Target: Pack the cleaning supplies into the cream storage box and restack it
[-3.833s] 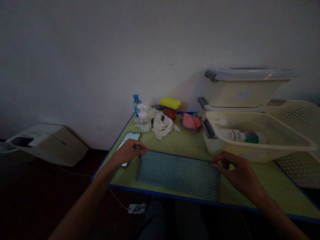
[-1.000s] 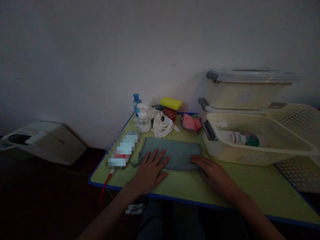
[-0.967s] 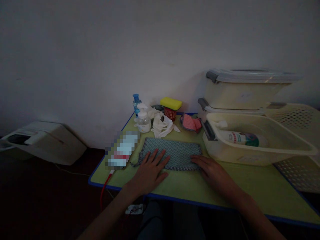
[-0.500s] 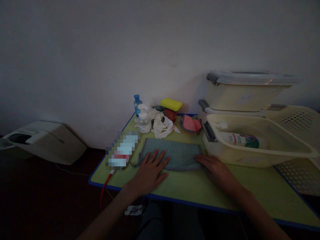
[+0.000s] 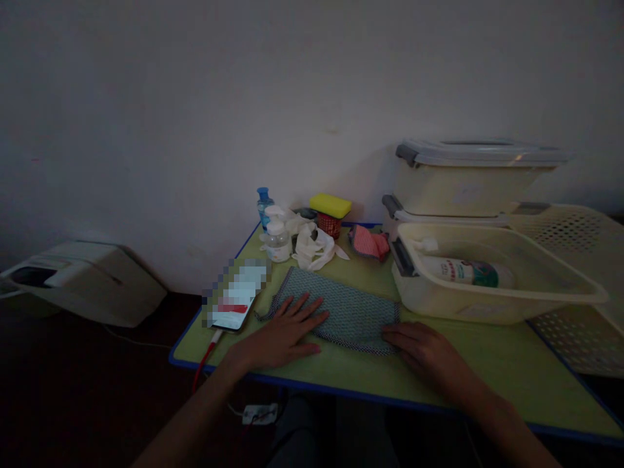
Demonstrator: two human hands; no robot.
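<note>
A blue-grey checked cloth (image 5: 348, 307) with a dark-and-white trim lies flat and slightly askew on the yellow-green table. My left hand (image 5: 283, 330) rests palm down on its left part, fingers spread. At the cloth's lower right corner is my right hand (image 5: 422, 348), its fingers together and closed over the edge; the thumb is mostly hidden. Just left of the cloth lies a phone (image 5: 238, 296), its screen blurred out, with a red cable (image 5: 207, 357) plugged in.
Behind the cloth stand a blue-capped bottle (image 5: 264, 207), a pump bottle (image 5: 277, 240), a white plastic bag (image 5: 314, 247), a yellow sponge (image 5: 330, 205) on a red basket (image 5: 329, 225) and a pink cloth (image 5: 369, 243). An open bin (image 5: 458, 305) holding a bottle (image 5: 480, 273) and stacked lidded boxes (image 5: 472, 188) occupy the right.
The cloth's right end has swung toward me with my right hand, so the cloth now slants. My left hand stays flat on it, shifted slightly. The view has moved a little.
</note>
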